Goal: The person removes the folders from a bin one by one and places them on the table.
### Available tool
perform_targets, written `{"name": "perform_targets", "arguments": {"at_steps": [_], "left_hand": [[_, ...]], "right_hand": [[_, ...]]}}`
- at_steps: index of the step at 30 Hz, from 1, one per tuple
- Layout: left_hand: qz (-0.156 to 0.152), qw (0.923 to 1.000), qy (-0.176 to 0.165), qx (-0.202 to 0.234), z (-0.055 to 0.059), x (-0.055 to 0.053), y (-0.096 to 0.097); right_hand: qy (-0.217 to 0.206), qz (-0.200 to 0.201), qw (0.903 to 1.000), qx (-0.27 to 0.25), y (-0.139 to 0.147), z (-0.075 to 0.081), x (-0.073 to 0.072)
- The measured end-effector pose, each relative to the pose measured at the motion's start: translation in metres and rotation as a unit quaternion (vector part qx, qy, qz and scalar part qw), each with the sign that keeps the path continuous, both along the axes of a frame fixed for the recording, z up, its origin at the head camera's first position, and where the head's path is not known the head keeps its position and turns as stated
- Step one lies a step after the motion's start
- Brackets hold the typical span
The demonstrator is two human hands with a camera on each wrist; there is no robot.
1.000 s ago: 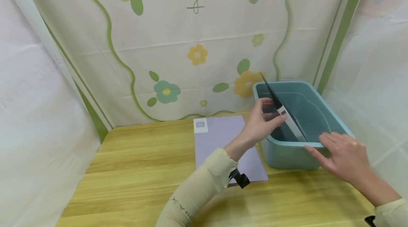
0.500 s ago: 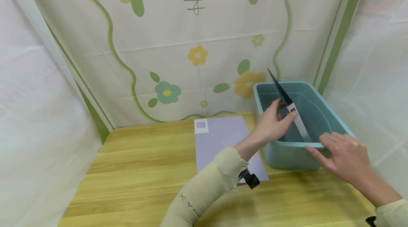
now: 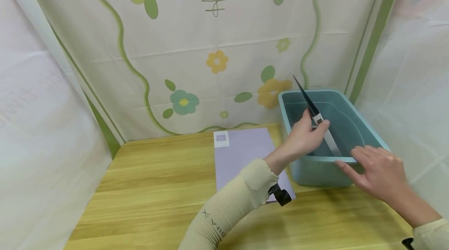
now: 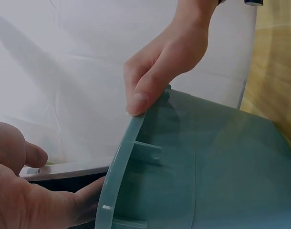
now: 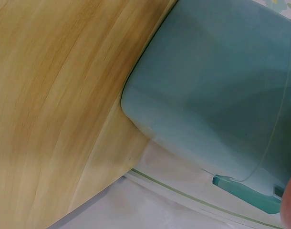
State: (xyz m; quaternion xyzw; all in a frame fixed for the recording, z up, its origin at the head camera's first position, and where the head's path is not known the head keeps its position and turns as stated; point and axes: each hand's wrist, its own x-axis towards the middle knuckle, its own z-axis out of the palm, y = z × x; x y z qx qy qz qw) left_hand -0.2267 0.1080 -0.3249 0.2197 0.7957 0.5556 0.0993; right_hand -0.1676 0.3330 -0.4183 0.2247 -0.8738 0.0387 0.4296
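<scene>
My left hand [image 3: 302,137] reaches over the left side of a teal plastic bin [image 3: 324,172]. It pinches a thin, flat, folder-like item [image 3: 332,143], thumb on one side and fingers behind. Nearly edge-on, the item is dark at its far end with a light band nearer me; it leans inside the bin, its dark tip above the rim. My right hand [image 3: 380,169] grips the bin's near rim, thumb outside; the left wrist view shows this right hand [image 4: 169,59] too. Mostly bin wall [image 5: 207,90] fills the right wrist view. The item's broad face is hidden.
A pale purple folder or notebook [image 3: 242,156] with a white corner label lies left of the bin, partly under my left forearm. Everything stands on a wood-grain table [image 3: 158,187]. Floral fabric [image 3: 245,62] hangs close behind, with white fabric at both sides.
My left hand has moved right, deeper over the bin, with the dark flat item; in the last half second it shifted only slightly. My right hand has stayed on the rim.
</scene>
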Motion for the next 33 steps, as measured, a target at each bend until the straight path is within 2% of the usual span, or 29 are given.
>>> {"name": "perform_targets", "arguments": {"at_steps": [4,11,19,22,28,33], "left_hand": [[-0.002,0.9998,-0.007,-0.017,0.0003,0.0016,0.0015],[0.0,0.9998,-0.017,-0.006,-0.0009,0.0025,0.0032],[0.036,0.998,0.043,0.029,-0.0038,-0.0004,0.003],[0.054,0.9968,0.04,0.043,-0.0041,-0.0013,0.0025],[0.095,0.9938,0.011,0.057,-0.0053,0.001,0.0007],[0.106,0.99,0.03,0.089,-0.0066,0.0008,-0.0022]], "right_hand": [[0.002,-0.003,1.0,0.0,0.0009,0.0006,-0.0001],[0.006,-0.005,1.0,0.003,0.0001,0.0023,0.0007],[0.032,0.012,0.9993,-0.012,-0.0059,0.0066,0.0009],[0.027,0.011,0.9995,-0.013,-0.005,0.0046,0.0004],[0.005,0.008,0.9999,-0.014,-0.0015,-0.0003,0.0002],[0.007,0.005,0.9999,-0.01,-0.0037,0.0026,0.0021]]}}
